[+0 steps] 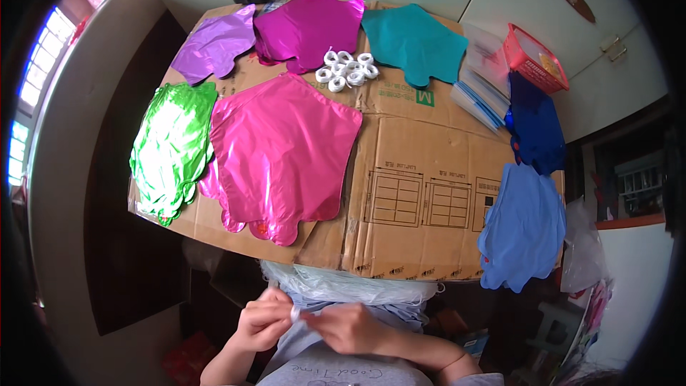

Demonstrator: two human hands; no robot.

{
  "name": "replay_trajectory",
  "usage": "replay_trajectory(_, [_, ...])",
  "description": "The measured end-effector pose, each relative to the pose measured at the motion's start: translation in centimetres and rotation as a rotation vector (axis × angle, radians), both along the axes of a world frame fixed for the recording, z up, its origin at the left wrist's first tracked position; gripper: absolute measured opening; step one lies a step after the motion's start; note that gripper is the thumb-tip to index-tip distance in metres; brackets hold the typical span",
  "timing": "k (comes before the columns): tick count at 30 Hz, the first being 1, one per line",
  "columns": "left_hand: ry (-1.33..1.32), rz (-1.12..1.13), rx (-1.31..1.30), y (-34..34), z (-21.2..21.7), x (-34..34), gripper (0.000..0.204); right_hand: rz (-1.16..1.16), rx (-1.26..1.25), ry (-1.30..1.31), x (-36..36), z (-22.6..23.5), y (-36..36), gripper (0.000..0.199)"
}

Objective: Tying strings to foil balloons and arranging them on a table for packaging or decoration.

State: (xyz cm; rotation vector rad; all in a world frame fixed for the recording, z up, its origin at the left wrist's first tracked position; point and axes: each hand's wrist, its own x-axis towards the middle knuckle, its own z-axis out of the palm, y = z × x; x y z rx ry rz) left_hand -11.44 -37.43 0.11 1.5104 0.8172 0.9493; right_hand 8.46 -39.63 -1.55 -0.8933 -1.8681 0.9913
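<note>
Above my lap, my left hand (263, 323) has its fingers closed with a small white coil of ribbon or string (295, 313) at their tips. Close against it, the fingertips of my right hand (348, 327) pinch at the same white coil; motion blurs them a little. Across my lap lies a loose bundle of whitish strands (343, 287), just beyond both hands. Several finished-looking white coils (346, 71) are heaped together at the far middle of the cardboard. A stack of flat pink foil balloons (286, 157) lies nearest to my left hand on the cardboard.
Opened cardboard (407, 143) covers the table. Around its edge lie flat balloons in green (171, 146), lilac (218, 43), magenta (311, 25), teal (414, 39), dark blue (536, 125) and light blue (523, 229). A red plastic basket (532, 61) stands at the far right, beside clear bags (482, 93).
</note>
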Motion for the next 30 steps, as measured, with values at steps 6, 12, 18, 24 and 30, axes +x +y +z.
replay_trajectory(6, [0.317, -0.29, -0.052, 1.1, 0.4, 2.0, 0.015, -0.123, -0.116, 0.011, 2.0, -0.1, 0.5, 0.006])
replay_trajectory(12, [0.023, 0.019, -0.142, 0.6, -0.4, 3.6, 0.023, -0.15, -0.111, 0.054, 1.6, -1.5, -0.9, 0.007])
replay_trajectory(18, [-0.264, -0.29, -0.293, 0.4, -0.6, 3.2, 0.022, -0.265, -0.042, -0.044, 2.8, 0.4, -0.6, 0.01])
replay_trajectory(24, [0.293, -0.417, 0.095, 2.1, 0.2, 3.2, 0.018, -0.245, 0.01, 0.056, 3.2, 1.6, -1.0, 0.011])
replay_trajectory(30, [0.171, -0.276, 0.101, 2.5, 0.4, 4.2, 0.019, -0.151, 0.029, 0.022, 3.3, 1.1, -1.2, 0.014])
